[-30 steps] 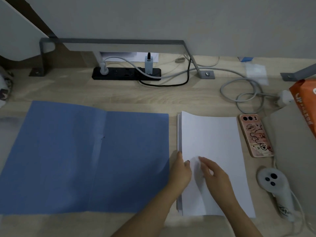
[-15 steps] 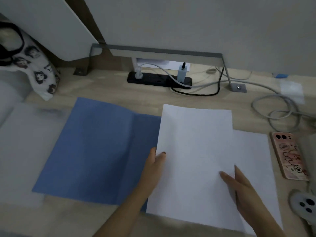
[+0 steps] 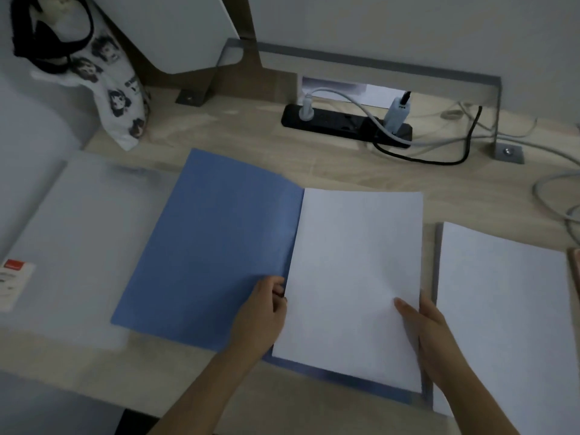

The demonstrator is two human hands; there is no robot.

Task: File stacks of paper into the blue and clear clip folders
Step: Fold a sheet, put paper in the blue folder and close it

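On light wood desk (image 3: 251,142), against a grey wall. The blue folder (image 3: 204,246) lies open and flat at the middle of the desk. The paper stack (image 3: 354,262) sits on its right half with its left edge along the fold, and a thin blue strip shows along the stack's bottom and right edges.

The left hand (image 3: 263,315) has curled fingers and grips the stack's left edge low down. The right hand (image 3: 430,334) grips the right edge with the thumb on top of the paper and the fingers at the edge.

The second stack (image 3: 502,309) of white sheets lies flat just right of the blue folder, partly cut off by the frame. The clear folder (image 3: 78,246), frosted, lies at the left just beside the blue one; I cannot tell whether they overlap. A white label (image 3: 14,282) with a red mark shows at its left edge.

At the back, a black power strip (image 3: 345,125) lies on the wood with a grey plug (image 3: 306,109) and a white adapter (image 3: 397,116) in it. A grey cable (image 3: 351,100) and a black cable (image 3: 439,160) run off to the right. A grey metal bracket (image 3: 376,62) runs along the wall, with a foot (image 3: 507,152) screwed to the desk. A white panel (image 3: 175,29) is angled at the top left. A cartoon-print bag (image 3: 116,98) with black straps leans in the back left corner. The lighting is dim.
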